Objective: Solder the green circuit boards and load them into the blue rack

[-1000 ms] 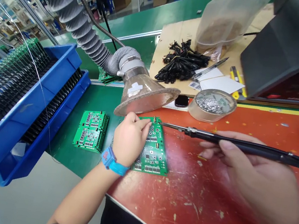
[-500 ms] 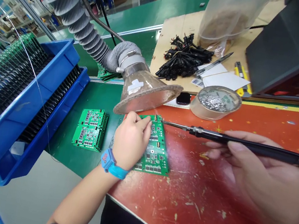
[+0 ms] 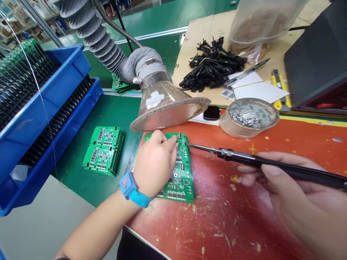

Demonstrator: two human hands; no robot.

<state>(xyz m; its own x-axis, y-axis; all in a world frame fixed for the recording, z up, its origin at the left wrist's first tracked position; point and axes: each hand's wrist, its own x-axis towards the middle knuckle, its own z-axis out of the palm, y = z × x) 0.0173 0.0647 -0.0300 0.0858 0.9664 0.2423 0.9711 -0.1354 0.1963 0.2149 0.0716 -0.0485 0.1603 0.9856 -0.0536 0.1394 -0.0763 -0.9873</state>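
A green circuit board [image 3: 180, 184] lies on the red mat, partly covered by my left hand [image 3: 157, 156]. The fingers of that hand are closed in a pinch over the board's upper part; whatever is between them is hidden. My right hand [image 3: 294, 203] grips a black soldering iron [image 3: 242, 157] that points left. Its thin metal tip meets the board's upper right edge, close to my left fingertips; I cannot tell whether it touches. Just beyond the board hangs the fume extractor hood [image 3: 170, 107] on a grey hose. A stack of circuit boards [image 3: 101, 153] sits to the left.
Blue bins [image 3: 46, 113] hold rows of boards at the left, with a thin wire hanging across them. Behind the mat are a round tin [image 3: 248, 118] of solder scraps, black cable bundles [image 3: 212, 65], a yellow cutter [image 3: 280, 88], a plastic bag [image 3: 265, 21] and a dark box [image 3: 344, 65].
The iron's tip has shifted slightly down and left against the board's edge. My left hand has moved a little right over the board. The whole view has drifted slightly.
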